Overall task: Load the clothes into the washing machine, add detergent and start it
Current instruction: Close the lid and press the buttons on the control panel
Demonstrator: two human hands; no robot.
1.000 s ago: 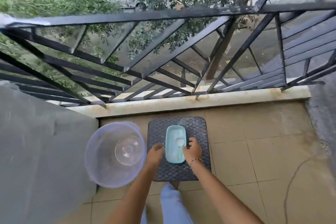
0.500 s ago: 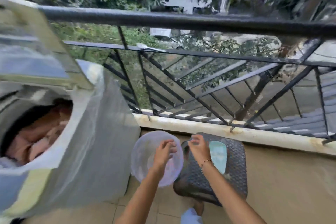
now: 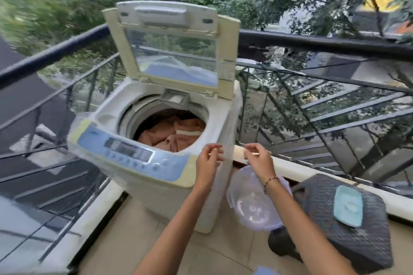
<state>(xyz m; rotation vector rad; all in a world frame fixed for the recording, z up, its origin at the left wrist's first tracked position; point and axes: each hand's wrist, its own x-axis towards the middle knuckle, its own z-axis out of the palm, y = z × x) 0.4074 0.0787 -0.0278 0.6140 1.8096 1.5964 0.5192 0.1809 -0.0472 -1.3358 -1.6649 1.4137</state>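
A top-loading washing machine stands on the balcony with its lid raised. Brown and orange clothes lie in the drum. Its blue control panel faces me. My left hand and my right hand hover side by side at the machine's front right corner. Thumb and forefinger of each are pinched together, and I cannot make out anything between them. A light blue detergent tub lies open on a dark woven stool to the right.
A clear plastic basin sits on the floor between the machine and the stool. A black metal railing runs behind and to the left, above a pale ledge. The tiled floor lies below my arms.
The view has swung left and up from the stool to the open washing machine. Both hands have left the detergent tub and risen to the machine's front corner.
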